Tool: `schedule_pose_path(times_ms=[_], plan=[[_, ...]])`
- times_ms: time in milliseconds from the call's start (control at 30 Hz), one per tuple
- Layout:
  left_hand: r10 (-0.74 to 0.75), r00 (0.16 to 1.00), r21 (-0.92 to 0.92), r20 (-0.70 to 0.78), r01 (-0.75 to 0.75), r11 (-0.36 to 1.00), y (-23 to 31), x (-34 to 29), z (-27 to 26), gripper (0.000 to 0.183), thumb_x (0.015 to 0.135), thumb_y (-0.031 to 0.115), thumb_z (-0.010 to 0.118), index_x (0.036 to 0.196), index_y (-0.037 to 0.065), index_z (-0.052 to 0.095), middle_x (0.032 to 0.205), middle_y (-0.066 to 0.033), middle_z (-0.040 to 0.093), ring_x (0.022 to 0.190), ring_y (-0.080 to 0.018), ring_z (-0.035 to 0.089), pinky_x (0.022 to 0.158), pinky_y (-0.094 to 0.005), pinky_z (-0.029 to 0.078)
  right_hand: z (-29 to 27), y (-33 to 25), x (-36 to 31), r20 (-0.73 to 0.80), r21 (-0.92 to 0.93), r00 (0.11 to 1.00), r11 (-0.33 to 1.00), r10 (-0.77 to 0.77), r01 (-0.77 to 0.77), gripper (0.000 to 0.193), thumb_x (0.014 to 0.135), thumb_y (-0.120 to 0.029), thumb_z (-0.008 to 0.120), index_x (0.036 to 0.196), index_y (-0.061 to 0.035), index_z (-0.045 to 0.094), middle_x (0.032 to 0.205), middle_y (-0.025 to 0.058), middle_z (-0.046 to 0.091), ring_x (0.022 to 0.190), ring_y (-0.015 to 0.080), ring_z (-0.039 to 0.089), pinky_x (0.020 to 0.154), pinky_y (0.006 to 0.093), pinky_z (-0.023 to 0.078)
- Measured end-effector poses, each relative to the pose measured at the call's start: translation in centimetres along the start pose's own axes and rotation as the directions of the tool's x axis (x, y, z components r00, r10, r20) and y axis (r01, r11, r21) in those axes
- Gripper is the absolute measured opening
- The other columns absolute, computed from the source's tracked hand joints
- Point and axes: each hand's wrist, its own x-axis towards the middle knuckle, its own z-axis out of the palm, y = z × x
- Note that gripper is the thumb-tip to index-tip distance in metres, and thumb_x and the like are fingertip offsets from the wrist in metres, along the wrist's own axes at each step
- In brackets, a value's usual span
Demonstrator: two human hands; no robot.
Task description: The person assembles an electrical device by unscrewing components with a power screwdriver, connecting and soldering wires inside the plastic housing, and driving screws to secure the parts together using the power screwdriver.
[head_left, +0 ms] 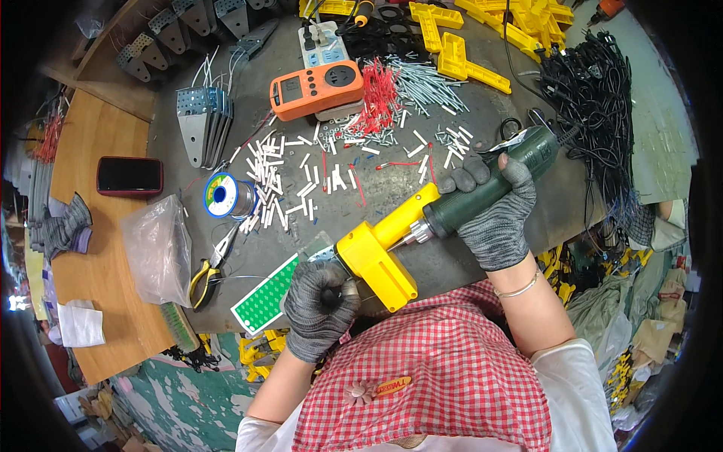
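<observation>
My right hand (493, 226), in a grey knit glove, wraps round a dark green electric screwdriver (482, 188). Its silver chuck and bit point down-left and meet a yellow plastic housing with a handle (376, 267). At the housing's left end my left hand (320, 305), also gloved, is closed with its fingers curled. It grips the housing there; the exact hold is partly hidden. Beside that hand lies a flat strip with a green patterned face (267, 294) and pale edge. A clear or metal piece (322, 252) shows above the knuckles.
White sleeves (267, 181), red wires (376, 98) and screws (425, 83) cover the bench's middle. Around them are a solder spool (226, 196), pliers (207, 279), an orange meter (316, 90), metal brackets (203, 124), a phone (129, 176), black cables (591, 105) and yellow housings (467, 64).
</observation>
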Motion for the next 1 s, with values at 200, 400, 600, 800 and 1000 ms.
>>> schedule_pose_path(times_ms=[200,400,600,800,1000], plan=[[0.108,0.994,0.058,0.005,-0.108,0.993,0.29,0.53,0.02,0.030,0.074,-0.005,0.073,0.093,0.008,0.054,0.083,-0.0046,0.058,0.071,-0.0139,0.056,0.063,-0.0270,0.048,0.22,-0.20,-0.02,-0.058,0.001,0.998,1.000,0.020,-0.020,0.022,0.081,-0.027,0.064,0.092,-0.0088,0.058,0.073,0.0023,0.048,0.073,0.0204,0.050,0.080,0.0409,0.044],[0.055,0.998,0.061,0.009,-0.055,0.997,0.20,0.17,0.26,0.030,0.075,-0.004,0.073,0.093,0.008,0.053,0.083,-0.0048,0.057,0.071,-0.0141,0.056,0.063,-0.0268,0.048,0.18,-0.12,0.01,-0.033,0.009,0.999,1.000,0.025,-0.025,0.023,0.083,-0.027,0.061,0.095,-0.0072,0.058,0.074,0.0025,0.049,0.073,0.0204,0.050,0.081,0.0408,0.044],[-0.024,0.998,-0.010,-0.056,0.023,1.000,0.13,-0.08,0.69,0.024,0.071,-0.001,0.074,0.084,0.009,0.056,0.080,-0.0064,0.060,0.069,-0.0219,0.056,0.067,-0.0332,0.047,-0.21,-0.01,0.04,0.054,0.021,0.998,0.999,0.025,-0.026,0.028,0.089,-0.029,0.059,0.103,-0.0052,0.057,0.075,0.0013,0.053,0.073,0.0184,0.053,0.082,0.0405,0.046],[-0.006,0.999,-0.017,-0.052,0.005,1.000,-0.11,-0.15,0.66,0.025,0.070,-0.001,0.074,0.083,0.009,0.056,0.080,-0.0071,0.060,0.070,-0.0240,0.056,0.067,-0.0350,0.047,0.09,0.12,0.06,-0.012,0.019,1.000,1.000,0.012,-0.012,0.027,0.088,-0.028,0.060,0.101,-0.0045,0.059,0.073,0.0017,0.053,0.070,0.0188,0.052,0.081,0.0400,0.045],[0.004,0.999,0.035,-0.033,-0.003,0.999,0.61,0.34,0.76,0.025,0.069,-0.001,0.073,0.083,0.010,0.055,0.078,-0.0068,0.059,0.071,-0.0244,0.056,0.069,-0.0357,0.046,-0.07,-0.14,0.09,-0.014,0.047,0.999,0.998,0.041,-0.041,0.023,0.084,-0.027,0.060,0.096,-0.0075,0.058,0.074,0.0020,0.049,0.074,0.0201,0.049,0.081,0.0409,0.044]])
